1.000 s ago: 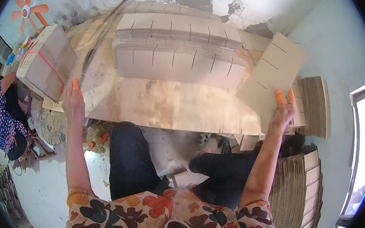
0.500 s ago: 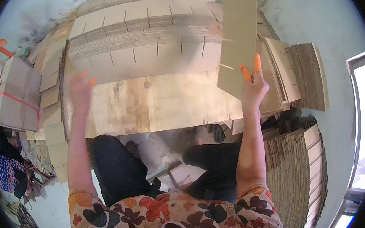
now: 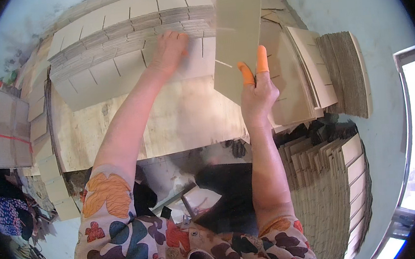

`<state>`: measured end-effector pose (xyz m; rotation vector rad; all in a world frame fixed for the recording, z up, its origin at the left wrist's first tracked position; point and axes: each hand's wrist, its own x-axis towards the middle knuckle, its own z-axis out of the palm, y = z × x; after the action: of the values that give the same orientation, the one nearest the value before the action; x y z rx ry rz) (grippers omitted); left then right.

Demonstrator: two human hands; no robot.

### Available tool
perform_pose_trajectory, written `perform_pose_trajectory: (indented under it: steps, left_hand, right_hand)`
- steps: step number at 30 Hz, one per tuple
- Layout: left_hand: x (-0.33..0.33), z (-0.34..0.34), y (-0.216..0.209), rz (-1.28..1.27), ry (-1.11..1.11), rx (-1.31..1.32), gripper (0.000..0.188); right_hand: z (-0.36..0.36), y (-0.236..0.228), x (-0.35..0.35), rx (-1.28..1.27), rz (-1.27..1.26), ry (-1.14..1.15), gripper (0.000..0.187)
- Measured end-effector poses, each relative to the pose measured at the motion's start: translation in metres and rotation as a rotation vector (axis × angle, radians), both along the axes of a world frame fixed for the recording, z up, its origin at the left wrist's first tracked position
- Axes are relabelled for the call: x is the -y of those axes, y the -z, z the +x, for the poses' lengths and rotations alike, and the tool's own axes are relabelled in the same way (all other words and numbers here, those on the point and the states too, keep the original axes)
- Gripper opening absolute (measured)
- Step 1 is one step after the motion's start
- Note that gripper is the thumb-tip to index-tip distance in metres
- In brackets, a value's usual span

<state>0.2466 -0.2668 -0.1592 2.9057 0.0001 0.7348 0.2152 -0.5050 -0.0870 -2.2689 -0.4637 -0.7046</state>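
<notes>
My right hand (image 3: 258,93) grips a slotted cardboard strip (image 3: 236,33) near its lower end and holds it upright above the table. Orange covers sit on its thumb and a finger. My left hand (image 3: 168,51) reaches to the near row of slotted cardboard strips (image 3: 104,74), fingers bent over the top edges. Orange covers show there too, but the fingertips are blurred, so whether it pinches a strip is unclear. Behind lies a second row of slotted cardboard (image 3: 133,12).
The wooden table (image 3: 182,126) stands before my knees. More cardboard stacks (image 3: 345,73) lean at the right, with a tall pile (image 3: 321,193) below them. At the left, a person in a dotted sleeve (image 3: 7,206) is beside a box (image 3: 8,132) with red strapping.
My left hand has moved right, from the table's left side onto the near row of strips. My right hand still holds its strip. The view has shifted rightward.
</notes>
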Motion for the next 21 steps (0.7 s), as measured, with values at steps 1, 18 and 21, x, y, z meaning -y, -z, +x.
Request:
perform_pose_trajectory:
  steps: [1, 18, 21]
  left_hand:
    - [-0.001, 0.0, -0.001, -0.006, 0.04, 0.037, 0.027]
    - [0.025, -0.032, -0.021, 0.206, 0.23, 0.213, 0.006]
    - [0.033, -0.042, -0.026, 0.249, 0.345, 0.234, 0.008]
  right_hand:
    - [-0.001, -0.003, 0.001, -0.043, -0.018, 0.02, 0.058]
    - [-0.005, 0.0, 0.009, 0.192, 0.045, -0.076, 0.031]
    - [-0.005, 0.0, 0.012, 0.165, 0.014, -0.057, 0.019]
